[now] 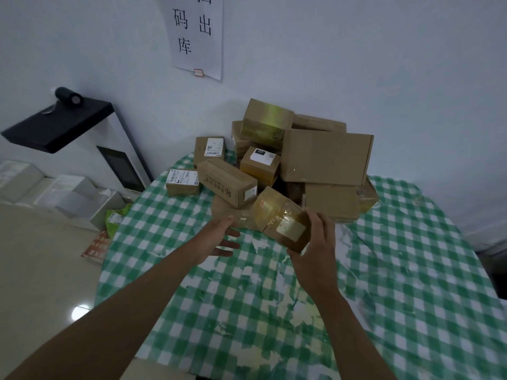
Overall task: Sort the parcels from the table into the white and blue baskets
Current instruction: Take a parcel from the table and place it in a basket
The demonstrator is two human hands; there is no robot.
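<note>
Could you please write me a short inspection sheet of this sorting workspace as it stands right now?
Surface: round table under a worn green-and-white checked cloth.
Job's things: pile of cardboard parcels at the far edge; one taped parcel lifted in front of it. No basket in view.
Clutter: nothing seen on the near cloth.
Grippers: right hand grips the taped parcel; left hand open, fingers at its other end.
Cables: nothing seen.
Surroundings: paper wall notice, black-topped scanner stand, white boxes on the floor.
</note>
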